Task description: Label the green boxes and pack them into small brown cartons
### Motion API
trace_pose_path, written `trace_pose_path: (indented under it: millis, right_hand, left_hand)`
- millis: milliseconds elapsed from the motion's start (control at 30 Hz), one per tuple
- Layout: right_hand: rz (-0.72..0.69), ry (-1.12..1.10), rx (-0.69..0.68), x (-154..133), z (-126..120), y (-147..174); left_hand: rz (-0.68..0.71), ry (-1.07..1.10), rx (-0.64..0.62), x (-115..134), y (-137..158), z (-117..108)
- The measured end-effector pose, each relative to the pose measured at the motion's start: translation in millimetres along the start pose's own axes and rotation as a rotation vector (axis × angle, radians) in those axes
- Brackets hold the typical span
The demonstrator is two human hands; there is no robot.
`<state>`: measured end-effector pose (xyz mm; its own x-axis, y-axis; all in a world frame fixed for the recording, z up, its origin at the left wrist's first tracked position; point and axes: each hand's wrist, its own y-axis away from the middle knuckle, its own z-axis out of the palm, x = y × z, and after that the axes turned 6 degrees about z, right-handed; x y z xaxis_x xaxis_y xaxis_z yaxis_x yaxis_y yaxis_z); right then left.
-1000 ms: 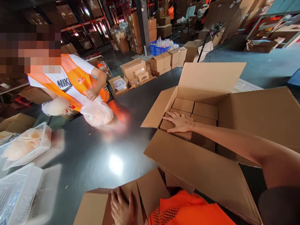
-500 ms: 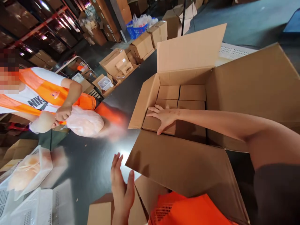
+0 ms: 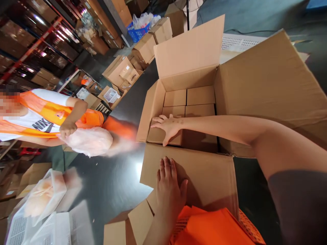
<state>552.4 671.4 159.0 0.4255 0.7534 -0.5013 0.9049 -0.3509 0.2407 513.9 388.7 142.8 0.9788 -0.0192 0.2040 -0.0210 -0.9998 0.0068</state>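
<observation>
In front of me a large cardboard carton [image 3: 189, 61] stands with its flaps spread outward. Several smaller brown boxes [image 3: 200, 95] fill it in rows. My right hand [image 3: 168, 128] reaches in from the right, fingers spread over the small box [image 3: 176, 139] at the near left corner. My left hand [image 3: 170, 183] rests over the carton's near flap [image 3: 204, 173], palm down, fingers stretched out and thumb apart. Neither hand grips anything. Part of the nearer boxes is hidden under my right forearm.
Across the dark shiny table [image 3: 112, 180] a co-worker in an orange vest [image 3: 53, 105] handles a filled plastic bag [image 3: 87, 141]. White perforated baskets [image 3: 56, 228] stand at lower left. Another open carton [image 3: 114, 231] is below me. Boxes and a blue basket [image 3: 138, 33] line the back.
My left hand has moved right, from the air beside the carton onto its near flap. My right hand stays spread on the same small box. The view has shifted slightly.
</observation>
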Motion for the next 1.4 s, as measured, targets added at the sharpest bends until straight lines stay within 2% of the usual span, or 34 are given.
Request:
trace_pose_path:
  millis: [167,367,533,933,1067,1233,1400]
  right_hand:
    - [-0.010,0.038,0.055,-3.2,4.6,-1.1]
    - [-0.006,0.042,0.040,-4.4,0.7,-1.9]
    - [0.001,0.069,0.013,-5.0,-0.8,-2.5]
    - [0.016,0.007,-0.013,-4.8,-2.6,-3.7]
    - [0.019,-0.027,-0.081,-1.3,-9.4,-5.1]
    - [-0.064,-0.085,-0.145,14.7,-21.5,-9.1]
    - [-0.135,-0.112,-0.137,23.4,-24.8,-12.3]
  left_hand:
    - [0.005,-0.082,-0.007,3.7,-5.4,-6.4]
    - [-0.059,-0.185,-0.109,10.4,-52.6,-37.3]
    - [-0.083,-0.211,-0.090,2.6,-79.3,-34.3]
    - [-0.100,-0.139,-0.057,-5.7,-80.8,-25.1]
    - [-0.110,-0.129,-0.031,-7.9,-78.8,-18.5]
    - [-0.118,-0.148,0.003,-7.2,-77.8,-14.4]
    - [-0.127,-0.179,0.037,-5.7,-75.0,-13.0]
